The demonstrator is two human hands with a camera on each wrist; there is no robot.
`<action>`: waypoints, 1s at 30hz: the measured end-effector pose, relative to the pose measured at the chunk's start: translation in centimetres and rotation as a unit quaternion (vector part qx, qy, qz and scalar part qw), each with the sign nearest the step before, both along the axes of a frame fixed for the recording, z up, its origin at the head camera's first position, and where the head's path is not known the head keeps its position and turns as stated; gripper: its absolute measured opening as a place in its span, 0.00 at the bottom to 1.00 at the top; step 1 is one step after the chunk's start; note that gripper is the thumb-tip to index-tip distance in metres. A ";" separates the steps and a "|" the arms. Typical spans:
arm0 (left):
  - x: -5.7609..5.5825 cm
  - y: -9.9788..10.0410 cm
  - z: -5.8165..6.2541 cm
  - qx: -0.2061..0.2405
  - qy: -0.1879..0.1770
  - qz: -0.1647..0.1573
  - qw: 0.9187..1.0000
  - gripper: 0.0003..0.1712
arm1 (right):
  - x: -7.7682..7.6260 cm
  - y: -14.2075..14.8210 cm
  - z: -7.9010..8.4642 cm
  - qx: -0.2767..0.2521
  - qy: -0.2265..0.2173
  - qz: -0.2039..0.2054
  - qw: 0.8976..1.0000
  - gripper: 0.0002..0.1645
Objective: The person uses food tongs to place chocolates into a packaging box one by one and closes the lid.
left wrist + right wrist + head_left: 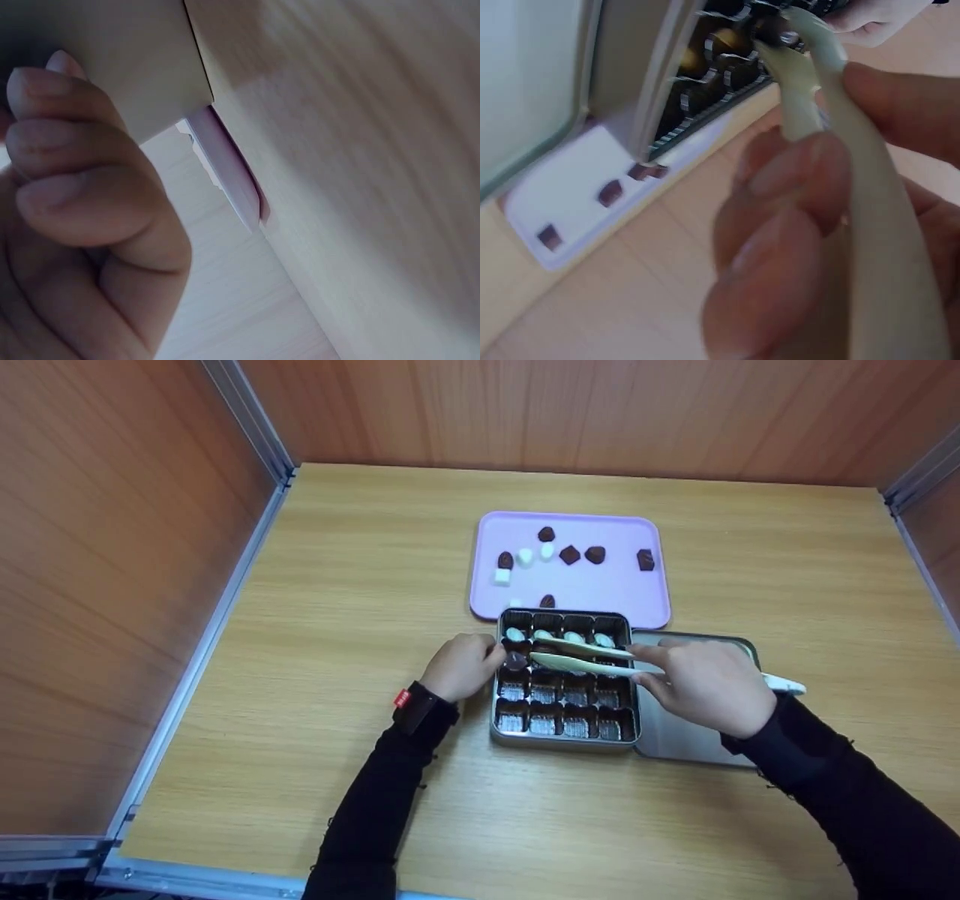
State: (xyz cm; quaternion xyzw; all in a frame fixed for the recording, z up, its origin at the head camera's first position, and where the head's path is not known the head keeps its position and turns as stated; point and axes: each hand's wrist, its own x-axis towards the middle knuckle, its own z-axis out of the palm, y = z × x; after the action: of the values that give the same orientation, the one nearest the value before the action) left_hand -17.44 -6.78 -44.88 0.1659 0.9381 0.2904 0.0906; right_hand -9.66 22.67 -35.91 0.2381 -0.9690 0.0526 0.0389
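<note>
My right hand holds pale green tongs between thumb and fingers, the two arms apart. Their tips reach over the second row of a metal tin with a dark divided insert. Close by the tips, a dark chocolate lies in that row's leftmost cell. Several pale chocolates fill the back row, while the front two rows hold none. At the tin's left rim, my left hand grips the edge with thumb and curled fingers; the left wrist view shows the fingers beside the tin wall.
Behind the tin lies a lilac tray with several dark chocolates and white ones scattered on it. The tin's flat lid is on the table to its right, under my right hand. Wooden panels wall in the table.
</note>
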 end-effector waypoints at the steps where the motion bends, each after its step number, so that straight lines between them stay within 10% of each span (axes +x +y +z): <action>1: 0.0 0.0 0.0 0.001 0.000 0.001 1.000 0.19 | 0.0 -0.2 0.2 0.007 0.011 0.004 1.000 0.19; 30: 0.0 0.0 -0.1 0.000 -0.010 0.003 1.000 0.19 | -2.2 -1.0 2.7 0.026 -0.158 -0.015 0.987 0.24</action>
State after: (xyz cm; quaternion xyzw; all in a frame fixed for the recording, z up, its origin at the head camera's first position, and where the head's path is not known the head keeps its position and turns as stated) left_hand -17.42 -6.78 -44.94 0.1604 0.9376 0.2924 0.0987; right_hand -11.83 21.68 -33.18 0.2129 -0.9677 0.0634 -0.1197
